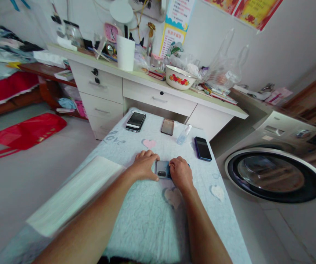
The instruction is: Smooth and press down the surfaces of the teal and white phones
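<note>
A blue-grey phone (163, 170) lies back side up on the cloth-covered table, its camera block near the left end. My left hand (144, 165) is at the phone's left end, thumb and fingers spread apart around its corners. Over the right part of the phone rests my right hand (180, 172), its fingers curled together and pressed on the back; what they hold, if anything, is hidden.
Beyond my hands lie stacked phones (136, 121), a brown phone case (167, 126), a clear spray bottle (184, 135) and a dark phone (202, 148). A folded white cloth (77, 194) lies at the left. A washing machine (273, 124) stands at the right.
</note>
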A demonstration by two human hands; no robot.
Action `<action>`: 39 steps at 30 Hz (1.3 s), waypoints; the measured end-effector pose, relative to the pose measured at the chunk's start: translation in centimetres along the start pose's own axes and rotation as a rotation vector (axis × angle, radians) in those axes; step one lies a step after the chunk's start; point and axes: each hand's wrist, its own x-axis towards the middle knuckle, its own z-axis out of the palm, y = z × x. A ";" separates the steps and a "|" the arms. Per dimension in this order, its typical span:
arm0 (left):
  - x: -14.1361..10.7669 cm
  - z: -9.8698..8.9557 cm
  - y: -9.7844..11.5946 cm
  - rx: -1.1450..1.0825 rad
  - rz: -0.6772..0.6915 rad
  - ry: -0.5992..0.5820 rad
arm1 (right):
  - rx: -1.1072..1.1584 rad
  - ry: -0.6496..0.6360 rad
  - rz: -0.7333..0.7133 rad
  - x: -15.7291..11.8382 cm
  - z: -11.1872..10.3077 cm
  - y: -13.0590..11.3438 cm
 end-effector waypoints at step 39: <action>0.1 0.2 -0.1 0.005 0.005 0.015 | 0.077 -0.026 -0.066 -0.2 0.1 -0.7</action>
